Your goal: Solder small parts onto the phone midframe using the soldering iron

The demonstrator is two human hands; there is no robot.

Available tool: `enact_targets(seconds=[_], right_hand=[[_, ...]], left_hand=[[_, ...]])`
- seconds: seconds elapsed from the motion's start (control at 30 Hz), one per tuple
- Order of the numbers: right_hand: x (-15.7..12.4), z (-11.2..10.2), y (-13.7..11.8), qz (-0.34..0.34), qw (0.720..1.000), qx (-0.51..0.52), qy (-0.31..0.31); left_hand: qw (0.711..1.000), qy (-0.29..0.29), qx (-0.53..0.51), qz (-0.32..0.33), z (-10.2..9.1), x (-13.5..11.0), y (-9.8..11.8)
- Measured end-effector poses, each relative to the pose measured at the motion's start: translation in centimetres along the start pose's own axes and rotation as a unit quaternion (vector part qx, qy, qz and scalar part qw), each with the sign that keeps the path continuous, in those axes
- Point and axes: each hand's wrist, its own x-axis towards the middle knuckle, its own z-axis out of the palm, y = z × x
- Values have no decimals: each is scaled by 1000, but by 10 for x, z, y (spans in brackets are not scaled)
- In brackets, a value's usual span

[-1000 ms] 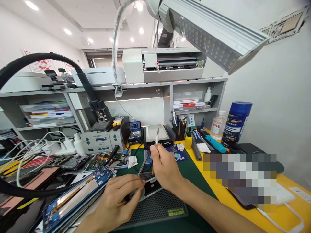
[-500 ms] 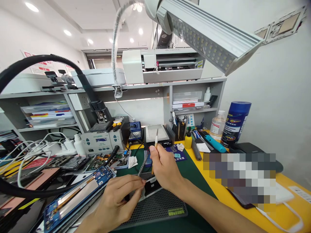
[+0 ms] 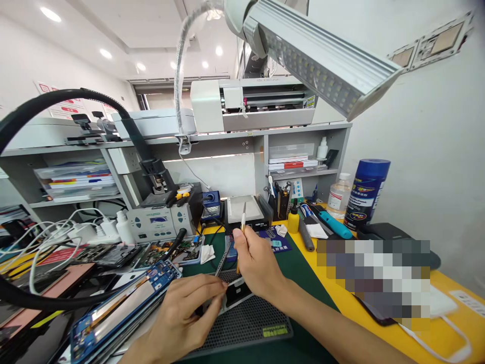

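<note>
My left hand (image 3: 189,308) is closed, its thumb and fingertips pinching the near left edge of a black phone part with a pale rim (image 3: 238,292). Over the far right end of that part is my right hand (image 3: 257,263), wrapped around a slim knife-like tool (image 3: 243,218). Its pointed metal end sticks upward and its brownish lower end points down at the part. The lower tip is hard to make out. Beneath the part lies a black perforated pad (image 3: 242,328). A narrow grey metal tool (image 3: 223,260) shows just beyond my left fingers.
Opened phones (image 3: 125,308) and circuit boards crowd the left side, with a black hose arching over them. A hot-air station (image 3: 162,222) stands behind. To the right are a yellow bottle (image 3: 293,220), a blue spray can (image 3: 367,194) and a clear bottle (image 3: 338,196). A lamp (image 3: 322,60) hangs overhead.
Both hands keep their grips almost unmoved. The upright tool's tip has tilted very slightly, and the view has shifted a little.
</note>
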Motion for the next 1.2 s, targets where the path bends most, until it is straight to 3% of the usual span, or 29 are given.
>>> enact_targets(seconds=[0.47,0.77,1.0,1.2], right_hand=[[0,-2,-3,-4,1000,-16,-3],[-1,-5,-6,6,1000,-7,-5],[6,-6,-3,39,999,26,22],[19,-11,6,75,994,77,3]], left_hand=[[999,14,44,22,-2,-1,-4],[996,-4,91,23,2,-20,-20],[996,-7,81,29,5,-30,-28],[997,-13,80,17,6,-30,-30]])
